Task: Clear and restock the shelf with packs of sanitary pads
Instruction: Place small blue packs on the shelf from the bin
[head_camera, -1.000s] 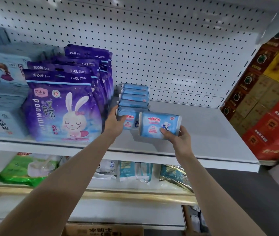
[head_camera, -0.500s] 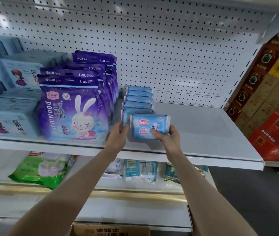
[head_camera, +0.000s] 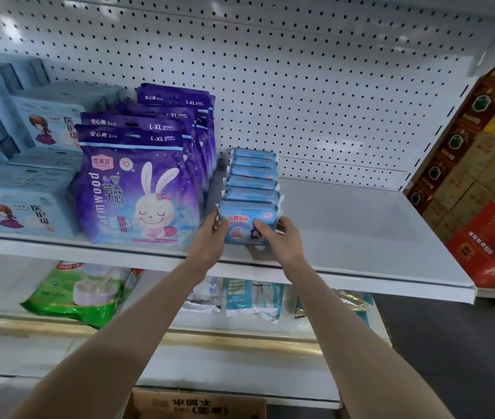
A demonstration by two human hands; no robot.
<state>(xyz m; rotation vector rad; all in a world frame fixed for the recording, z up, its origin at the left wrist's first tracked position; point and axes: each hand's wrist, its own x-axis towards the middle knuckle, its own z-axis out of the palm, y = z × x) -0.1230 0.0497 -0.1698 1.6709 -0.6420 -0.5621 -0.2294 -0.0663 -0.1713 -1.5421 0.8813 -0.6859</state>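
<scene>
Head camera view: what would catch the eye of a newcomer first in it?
The purple rabbit packs stand out first, upright on the left of the upper shelf. Beside them runs a row of small blue packs, and the left hand and right hand hold the front blue pack near the shelf's front edge. Red and yellow cartons are stacked at the far right.

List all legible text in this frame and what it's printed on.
"L-XL", "安心裤": front purple pouch, top band.
"花本目", "wormwood", "医护级": same pouch, face.
"七度空间": front blue pack.
"医护级": light-blue box.
"甜奶粉": white bag below.
Too blurred: cardboard box, red cartons, all small print.
</scene>
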